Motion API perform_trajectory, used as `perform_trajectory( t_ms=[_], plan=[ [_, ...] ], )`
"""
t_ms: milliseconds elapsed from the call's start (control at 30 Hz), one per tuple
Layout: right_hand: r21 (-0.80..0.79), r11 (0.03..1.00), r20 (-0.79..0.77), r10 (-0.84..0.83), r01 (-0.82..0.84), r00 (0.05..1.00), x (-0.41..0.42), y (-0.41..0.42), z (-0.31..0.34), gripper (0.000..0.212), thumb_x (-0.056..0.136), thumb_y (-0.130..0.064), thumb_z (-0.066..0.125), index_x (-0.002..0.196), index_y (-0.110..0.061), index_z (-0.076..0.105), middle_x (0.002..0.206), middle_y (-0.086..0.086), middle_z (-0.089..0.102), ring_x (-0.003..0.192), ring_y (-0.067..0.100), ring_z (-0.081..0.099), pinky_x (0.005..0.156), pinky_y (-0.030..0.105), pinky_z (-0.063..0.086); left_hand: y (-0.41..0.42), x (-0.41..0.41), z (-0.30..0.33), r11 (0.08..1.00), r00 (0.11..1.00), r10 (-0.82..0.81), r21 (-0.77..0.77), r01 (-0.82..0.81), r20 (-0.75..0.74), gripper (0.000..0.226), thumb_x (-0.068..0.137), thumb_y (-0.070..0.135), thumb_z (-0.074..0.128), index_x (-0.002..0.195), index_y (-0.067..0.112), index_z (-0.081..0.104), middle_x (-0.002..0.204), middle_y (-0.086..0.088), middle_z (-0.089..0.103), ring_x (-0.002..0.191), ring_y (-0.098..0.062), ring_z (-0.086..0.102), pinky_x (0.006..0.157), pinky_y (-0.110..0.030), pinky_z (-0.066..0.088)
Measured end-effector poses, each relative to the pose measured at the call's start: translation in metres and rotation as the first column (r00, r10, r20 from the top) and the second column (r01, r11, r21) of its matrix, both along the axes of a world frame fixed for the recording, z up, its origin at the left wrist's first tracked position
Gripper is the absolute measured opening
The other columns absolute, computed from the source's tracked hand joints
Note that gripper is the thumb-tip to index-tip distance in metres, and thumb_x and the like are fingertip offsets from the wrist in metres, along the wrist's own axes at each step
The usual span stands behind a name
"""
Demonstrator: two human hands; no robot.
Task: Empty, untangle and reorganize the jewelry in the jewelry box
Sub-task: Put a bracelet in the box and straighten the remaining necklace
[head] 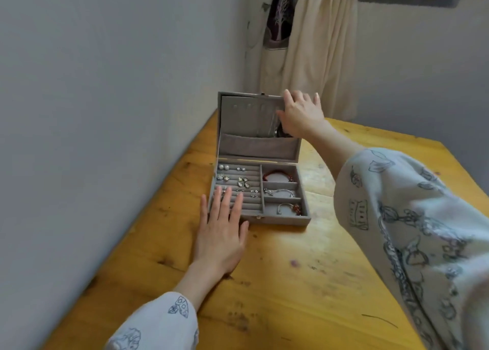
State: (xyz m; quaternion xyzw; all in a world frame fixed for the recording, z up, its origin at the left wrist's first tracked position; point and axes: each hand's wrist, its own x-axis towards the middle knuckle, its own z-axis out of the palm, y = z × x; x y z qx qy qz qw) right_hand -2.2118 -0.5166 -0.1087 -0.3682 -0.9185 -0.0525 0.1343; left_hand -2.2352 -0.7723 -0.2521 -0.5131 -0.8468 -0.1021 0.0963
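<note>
A grey velvet jewelry box (275,221) stands open on the wooden table. Its lid (246,117) is upright, with thin chains hanging inside and a pocket across the bottom. My right hand (301,114) grips the lid's top right corner. My left hand (222,230) lies flat, fingers spread, over the box's front left corner. Several earrings (242,181) sit in the ring rolls on the left. Three compartments on the right hold a red bracelet (277,175), a silver bangle (280,192) and a bangle with red beads (289,209).
The yellow wooden table (304,283) is pushed against a grey wall (105,111) on the left. A cream and purple garment (317,45) hangs behind the table's far edge. My patterned sleeves cover both forearms.
</note>
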Motion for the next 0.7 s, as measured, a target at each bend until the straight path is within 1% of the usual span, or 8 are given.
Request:
perform_trajectory(
  t_ms=[133, 267, 367, 433, 500, 533, 600, 700],
  plan=[
    [0.124, 0.992, -0.120, 0.043, -0.028, 0.992, 0.010, -0.011, 0.008, 0.035, 0.097, -0.030, 0.033, 0.119, -0.009, 0.051, 0.122, 0.020, 0.044, 0.115, 0.036, 0.040, 0.101, 0.046, 0.029, 0.000, -0.002, -0.001, 1.000, 1.000, -0.007, 0.022, 0.008, -0.008, 0.060, 0.094, 0.047, 0.007, 0.140, 0.019, -0.020, 0.151, -0.007, -0.020, 0.136, -0.022, -0.028, 0.108, -0.043, -0.023],
    [0.204, 0.973, -0.316, 0.167, -0.105, 0.934, 0.055, -0.048, 0.001, 0.027, 0.094, -0.028, 0.043, 0.105, -0.013, 0.062, 0.106, 0.015, 0.053, 0.102, 0.033, 0.046, 0.079, 0.041, 0.038, -0.002, -0.001, 0.006, 0.990, 0.998, -0.032, 0.136, 0.023, 0.060, 0.066, 0.096, 0.043, 0.020, 0.142, 0.013, -0.017, 0.151, -0.010, -0.020, 0.139, -0.021, -0.023, 0.114, -0.040, -0.012],
    [0.207, 0.959, -0.273, 0.245, -0.192, 0.930, 0.089, -0.084, -0.018, 0.021, 0.091, -0.027, 0.050, 0.101, -0.012, 0.061, 0.104, 0.011, 0.058, 0.097, 0.029, 0.051, 0.077, 0.038, 0.038, -0.007, 0.004, 0.016, 0.917, 0.973, -0.072, 0.398, -0.022, 0.219, 0.065, 0.094, 0.026, 0.042, 0.145, 0.007, 0.007, 0.154, -0.011, 0.003, 0.142, -0.020, 0.000, 0.116, -0.040, 0.002],
    [0.166, 0.960, -0.175, 0.254, -0.225, 0.951, 0.106, -0.106, -0.042, 0.022, 0.090, -0.027, 0.051, 0.103, -0.010, 0.057, 0.107, 0.010, 0.059, 0.097, 0.029, 0.053, 0.080, 0.038, 0.040, -0.014, 0.004, 0.021, 0.800, 0.930, -0.042, 0.570, -0.187, 0.365, 0.056, 0.093, 0.014, 0.044, 0.143, 0.005, 0.020, 0.151, -0.013, 0.019, 0.140, -0.022, 0.014, 0.116, -0.041, 0.012],
    [0.141, 0.962, -0.074, 0.247, -0.235, 0.966, 0.118, -0.125, -0.068, 0.021, 0.091, -0.025, 0.051, 0.103, -0.008, 0.055, 0.106, 0.010, 0.060, 0.097, 0.029, 0.055, 0.081, 0.040, 0.041, -0.022, 0.002, 0.023, 0.720, 0.877, 0.008, 0.606, -0.339, 0.481, 0.050, 0.095, 0.014, 0.039, 0.142, 0.006, 0.023, 0.150, -0.013, 0.022, 0.139, -0.024, 0.019, 0.114, -0.040, 0.019],
    [0.137, 0.964, -0.043, 0.236, -0.228, 0.971, 0.122, -0.134, -0.080, 0.018, 0.091, -0.021, 0.052, 0.100, -0.006, 0.056, 0.102, 0.011, 0.061, 0.094, 0.030, 0.057, 0.079, 0.040, 0.043, -0.027, 0.002, 0.022, 0.731, 0.869, 0.015, 0.588, -0.346, 0.494, 0.050, 0.096, 0.017, 0.036, 0.143, 0.008, 0.021, 0.151, -0.012, 0.020, 0.140, -0.023, 0.017, 0.114, -0.038, 0.019],
    [0.147, 0.972, -0.067, 0.197, -0.186, 0.978, 0.127, -0.145, -0.097, 0.010, 0.087, -0.013, 0.057, 0.091, -0.005, 0.059, 0.093, 0.011, 0.063, 0.084, 0.031, 0.061, 0.072, 0.039, 0.046, -0.036, 0.003, 0.019, 0.822, 0.898, -0.032, 0.523, -0.226, 0.438, 0.051, 0.098, 0.024, 0.029, 0.145, 0.013, 0.013, 0.154, -0.005, 0.010, 0.142, -0.015, 0.006, 0.115, -0.034, 0.011],
    [0.073, 0.984, -0.103, 0.167, -0.160, 0.980, 0.126, -0.152, -0.105, 0.016, 0.087, -0.015, 0.054, 0.100, -0.008, 0.058, 0.105, 0.011, 0.060, 0.095, 0.031, 0.057, 0.084, 0.041, 0.043, -0.047, 0.006, 0.012, 0.936, 0.945, -0.109, 0.352, -0.008, 0.309, 0.054, 0.098, 0.025, 0.024, 0.146, 0.016, 0.000, 0.155, 0.003, -0.005, 0.139, -0.004, -0.012, 0.116, -0.030, -0.002]
  ],
)
